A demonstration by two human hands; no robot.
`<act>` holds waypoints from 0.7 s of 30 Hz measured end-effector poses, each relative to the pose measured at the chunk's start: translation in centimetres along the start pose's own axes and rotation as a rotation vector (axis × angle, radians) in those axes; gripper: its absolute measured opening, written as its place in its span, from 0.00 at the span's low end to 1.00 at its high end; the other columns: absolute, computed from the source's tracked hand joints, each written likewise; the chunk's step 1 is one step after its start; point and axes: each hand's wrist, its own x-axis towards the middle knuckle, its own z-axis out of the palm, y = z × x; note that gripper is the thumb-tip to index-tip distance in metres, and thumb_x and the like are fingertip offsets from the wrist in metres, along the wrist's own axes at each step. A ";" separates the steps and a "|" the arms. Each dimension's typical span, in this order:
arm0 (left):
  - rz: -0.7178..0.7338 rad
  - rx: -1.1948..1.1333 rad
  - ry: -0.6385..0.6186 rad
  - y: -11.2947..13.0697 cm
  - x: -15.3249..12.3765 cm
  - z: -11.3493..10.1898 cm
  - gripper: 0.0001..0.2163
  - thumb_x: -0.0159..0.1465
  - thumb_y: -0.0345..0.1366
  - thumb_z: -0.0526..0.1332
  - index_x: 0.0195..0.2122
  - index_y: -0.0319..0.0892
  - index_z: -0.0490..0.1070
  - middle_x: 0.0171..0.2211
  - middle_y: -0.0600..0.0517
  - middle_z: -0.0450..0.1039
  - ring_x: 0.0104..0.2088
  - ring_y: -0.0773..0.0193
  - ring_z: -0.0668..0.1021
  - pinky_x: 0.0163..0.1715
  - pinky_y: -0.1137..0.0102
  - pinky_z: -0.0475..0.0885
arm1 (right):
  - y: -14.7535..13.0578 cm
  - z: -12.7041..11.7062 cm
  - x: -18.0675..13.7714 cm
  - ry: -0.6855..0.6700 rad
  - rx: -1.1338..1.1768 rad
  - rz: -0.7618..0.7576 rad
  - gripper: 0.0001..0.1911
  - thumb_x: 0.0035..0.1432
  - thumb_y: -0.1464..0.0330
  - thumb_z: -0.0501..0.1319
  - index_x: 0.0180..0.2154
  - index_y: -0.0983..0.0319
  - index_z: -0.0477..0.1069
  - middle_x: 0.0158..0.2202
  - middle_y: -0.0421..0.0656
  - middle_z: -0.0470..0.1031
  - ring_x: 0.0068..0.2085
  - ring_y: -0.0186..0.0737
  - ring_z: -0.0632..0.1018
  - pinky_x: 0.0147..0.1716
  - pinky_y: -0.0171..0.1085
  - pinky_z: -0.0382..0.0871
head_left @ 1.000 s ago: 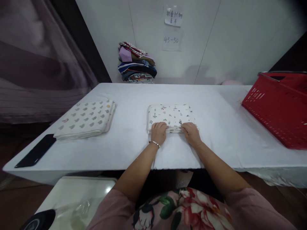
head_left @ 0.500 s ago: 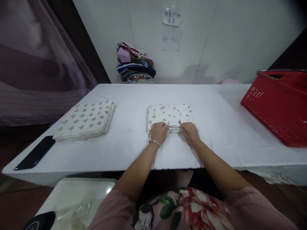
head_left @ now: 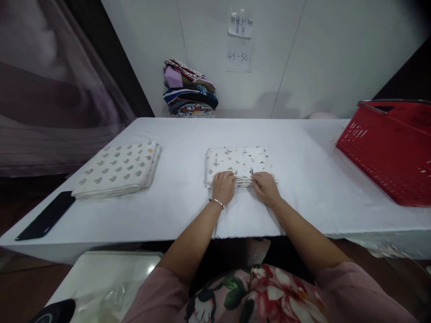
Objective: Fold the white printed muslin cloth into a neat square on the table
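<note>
A white cloth with small grey and brown prints (head_left: 239,159) lies folded into a layered rectangle in the middle of the white-covered table (head_left: 188,215). My left hand (head_left: 224,186), with a bracelet at the wrist, grips the cloth's near edge on its left part, fingers curled over the top. At the right part of the same edge my right hand (head_left: 266,187) pinches the layers, thumb and fingers bent in. Between the hands the stacked folds show. The thumbs' undersides are hidden.
To the left lies another folded cloth with grey prints (head_left: 117,168), beside a dark flat object (head_left: 47,217). A red basket (head_left: 387,157) stands at the right. Behind the table's far edge rises a stack of folded fabrics (head_left: 191,92). A white stool-like surface (head_left: 104,273) is below left.
My right hand has shifted very slightly left along the cloth's near edge. The cloth stays in place, and the view has turned a little.
</note>
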 end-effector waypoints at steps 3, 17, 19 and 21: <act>-0.015 0.001 -0.026 0.0 0.1 0.0 0.06 0.64 0.28 0.52 0.32 0.44 0.66 0.39 0.50 0.74 0.41 0.61 0.72 0.49 0.61 0.61 | 0.0 0.0 0.0 -0.002 0.000 0.012 0.10 0.59 0.71 0.56 0.42 0.60 0.71 0.41 0.47 0.75 0.45 0.45 0.72 0.45 0.45 0.63; -0.117 -0.012 -0.081 0.0 0.5 0.2 0.07 0.64 0.28 0.51 0.31 0.45 0.65 0.32 0.51 0.72 0.37 0.61 0.73 0.49 0.61 0.61 | -0.2 0.3 0.1 -0.048 -0.021 0.062 0.11 0.58 0.70 0.56 0.43 0.60 0.72 0.42 0.47 0.75 0.45 0.46 0.72 0.46 0.45 0.62; -0.117 -0.015 -0.077 0.0 0.5 0.2 0.07 0.64 0.28 0.51 0.31 0.44 0.65 0.31 0.51 0.72 0.36 0.61 0.73 0.49 0.61 0.61 | -0.2 0.5 0.1 -0.047 -0.033 0.073 0.11 0.58 0.70 0.56 0.42 0.61 0.72 0.41 0.47 0.75 0.44 0.46 0.72 0.46 0.45 0.62; -0.113 -0.010 -0.072 -0.1 0.5 0.3 0.07 0.64 0.28 0.51 0.32 0.44 0.65 0.31 0.51 0.71 0.36 0.61 0.73 0.49 0.61 0.61 | -0.2 0.6 0.1 -0.042 -0.046 0.083 0.10 0.59 0.70 0.56 0.41 0.61 0.72 0.41 0.47 0.76 0.44 0.46 0.72 0.45 0.45 0.62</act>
